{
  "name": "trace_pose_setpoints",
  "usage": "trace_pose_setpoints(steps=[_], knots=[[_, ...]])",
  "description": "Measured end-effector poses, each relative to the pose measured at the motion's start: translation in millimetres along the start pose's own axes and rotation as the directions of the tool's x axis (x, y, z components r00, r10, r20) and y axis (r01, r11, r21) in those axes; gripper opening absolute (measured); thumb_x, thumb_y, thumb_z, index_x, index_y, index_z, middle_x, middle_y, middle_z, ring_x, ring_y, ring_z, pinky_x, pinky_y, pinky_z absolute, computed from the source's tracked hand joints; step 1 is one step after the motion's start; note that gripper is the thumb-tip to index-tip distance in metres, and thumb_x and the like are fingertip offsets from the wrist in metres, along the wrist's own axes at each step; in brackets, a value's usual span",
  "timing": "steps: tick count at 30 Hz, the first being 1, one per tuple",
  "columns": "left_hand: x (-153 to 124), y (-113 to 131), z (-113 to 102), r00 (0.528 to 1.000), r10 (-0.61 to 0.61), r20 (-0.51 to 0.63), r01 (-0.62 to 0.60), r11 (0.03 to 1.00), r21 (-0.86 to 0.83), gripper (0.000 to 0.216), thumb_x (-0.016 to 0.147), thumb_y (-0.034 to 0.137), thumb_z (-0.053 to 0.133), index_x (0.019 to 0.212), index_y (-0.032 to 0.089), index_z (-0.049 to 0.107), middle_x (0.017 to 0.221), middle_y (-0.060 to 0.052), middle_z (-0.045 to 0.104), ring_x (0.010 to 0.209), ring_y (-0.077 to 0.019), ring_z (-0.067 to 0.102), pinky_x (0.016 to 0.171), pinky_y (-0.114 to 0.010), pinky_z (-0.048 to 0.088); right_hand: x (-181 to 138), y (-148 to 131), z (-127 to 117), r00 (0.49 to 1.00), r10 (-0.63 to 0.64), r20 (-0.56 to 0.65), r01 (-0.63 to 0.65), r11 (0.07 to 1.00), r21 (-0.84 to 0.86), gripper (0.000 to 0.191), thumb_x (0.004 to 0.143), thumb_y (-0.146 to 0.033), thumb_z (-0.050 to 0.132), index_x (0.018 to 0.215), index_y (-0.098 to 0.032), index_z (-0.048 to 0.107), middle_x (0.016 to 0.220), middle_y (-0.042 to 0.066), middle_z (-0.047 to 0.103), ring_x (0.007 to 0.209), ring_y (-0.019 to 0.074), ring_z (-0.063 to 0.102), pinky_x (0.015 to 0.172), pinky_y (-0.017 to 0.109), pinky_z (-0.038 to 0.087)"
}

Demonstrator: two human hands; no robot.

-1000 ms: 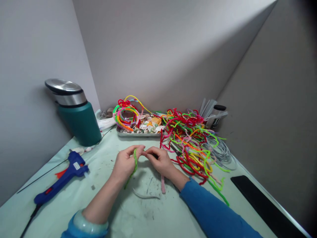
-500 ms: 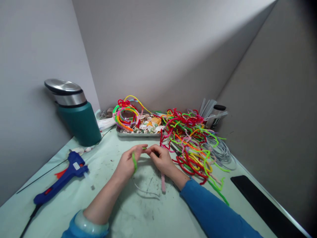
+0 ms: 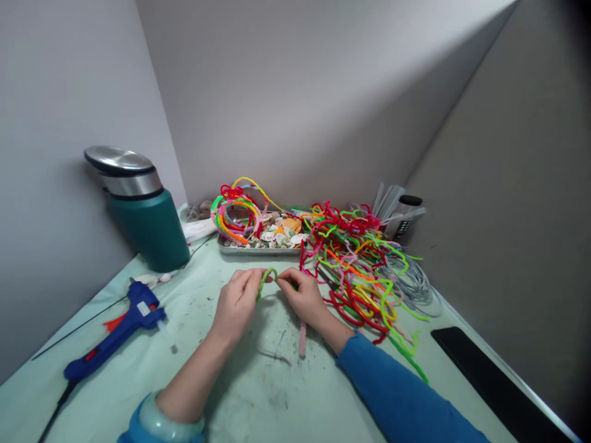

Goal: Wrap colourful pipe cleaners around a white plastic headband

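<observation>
A green pipe cleaner (image 3: 266,280) arches between my two hands over the middle of the table. My left hand (image 3: 237,303) is closed on it, with thumb and fingers near its lower part. The fingertips of my right hand (image 3: 301,296) pinch its other end. From under the right hand extends a fuzzy pink strip (image 3: 302,340); whether that hand holds it or it lies on the table, I cannot tell. A thin grey wire (image 3: 276,356), partly blurred, shows below the hands.
A shallow metal tray (image 3: 263,251) holds small printed pieces and colourful pipe-cleaner rings (image 3: 237,219). Right of it lies a tangled pipe-cleaner heap (image 3: 351,246), beside a grey wire coil (image 3: 410,280). A blue glue gun (image 3: 115,335) and a green bottle (image 3: 150,231) stand left.
The green pipe cleaner has gone from hanging beside my left hand to a small arch between both hands. My left hand has turned slightly. The grey wire shows less.
</observation>
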State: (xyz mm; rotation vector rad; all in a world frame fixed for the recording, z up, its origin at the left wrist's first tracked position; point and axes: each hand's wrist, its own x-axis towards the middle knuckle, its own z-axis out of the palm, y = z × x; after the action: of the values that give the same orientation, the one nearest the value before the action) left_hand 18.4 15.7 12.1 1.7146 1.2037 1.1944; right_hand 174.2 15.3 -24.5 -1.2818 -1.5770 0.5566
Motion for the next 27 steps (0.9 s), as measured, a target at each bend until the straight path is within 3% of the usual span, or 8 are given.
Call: trace_pose_setpoints(steps=[2,8,12,16,19,27], knots=[[-0.7,3.6,-2.1,1.000,0.019,-0.009,-0.019,1.000,0.019,0.041,0.084,0.044,0.035,0.087,0.018,0.067,0.087,-0.006,0.065,0.087,-0.0188,0.057,0.082,-0.029,0.040,1.5,2.3,-0.1,0.999,0.032,-0.028,-0.032,0.999,0.010,0.011,0.076,-0.021,0.050,0.075,-0.017,0.060,0.070,0.000,0.061,0.066,0.0140,0.055,0.061,0.024,0.042],[0.3,2.8,-2.5,0.999,0.033,-0.025,-0.023,0.941,0.338,0.038,0.081,0.046,0.040,0.067,0.020,0.064,0.065,-0.002,0.062,0.068,-0.0182,0.056,0.061,-0.025,0.037,4.5,5.7,-1.2,0.991,0.080,-0.111,-0.078,0.997,0.019,0.011,0.074,-0.022,0.050,0.072,-0.017,0.060,0.068,0.000,0.061,0.066,0.0145,0.055,0.062,0.025,0.042],[-3.0,0.7,2.1,0.998,-0.042,0.048,0.030,0.971,0.238,0.040,0.081,0.047,0.038,0.062,0.020,0.061,0.056,0.000,0.061,0.053,-0.0149,0.053,0.053,-0.023,0.034,3.3,2.8,-1.9,0.990,0.058,-0.131,-0.058,0.998,0.009,0.011,0.075,-0.022,0.050,0.072,-0.017,0.060,0.068,0.000,0.061,0.066,0.0143,0.054,0.063,0.025,0.042],[-8.1,-0.1,9.6,0.974,-0.037,0.225,0.009,0.992,0.127,0.040,0.082,0.047,0.038,0.065,0.019,0.061,0.053,0.001,0.060,0.048,-0.0133,0.051,0.050,-0.022,0.033,2.6,0.3,-3.5,0.988,0.041,-0.149,-0.040,0.999,0.011,0.012,0.076,-0.022,0.048,0.072,-0.017,0.059,0.068,0.000,0.060,0.065,0.0141,0.054,0.061,0.024,0.041],[-9.3,-0.4,12.8,0.959,-0.026,0.283,0.001,0.996,0.089,0.039,0.082,0.046,0.038,0.065,0.019,0.061,0.054,0.000,0.059,0.049,-0.0131,0.051,0.050,-0.022,0.033,2.9,0.6,-4.3,0.985,0.046,-0.164,-0.046,0.999,0.009,0.012,0.076,-0.023,0.048,0.072,-0.017,0.058,0.068,0.000,0.060,0.065,0.0143,0.054,0.061,0.024,0.041],[-2.1,2.2,3.0,0.995,-0.063,0.071,0.056,0.994,0.095,0.039,0.082,0.047,0.036,0.069,0.018,0.058,0.052,0.001,0.055,0.050,-0.0139,0.052,0.051,-0.023,0.036,2.3,-1.1,-2.2,0.990,0.039,-0.136,-0.037,0.999,0.010,0.012,0.076,-0.023,0.048,0.072,-0.017,0.058,0.067,0.000,0.060,0.065,0.0140,0.053,0.061,0.024,0.041]])
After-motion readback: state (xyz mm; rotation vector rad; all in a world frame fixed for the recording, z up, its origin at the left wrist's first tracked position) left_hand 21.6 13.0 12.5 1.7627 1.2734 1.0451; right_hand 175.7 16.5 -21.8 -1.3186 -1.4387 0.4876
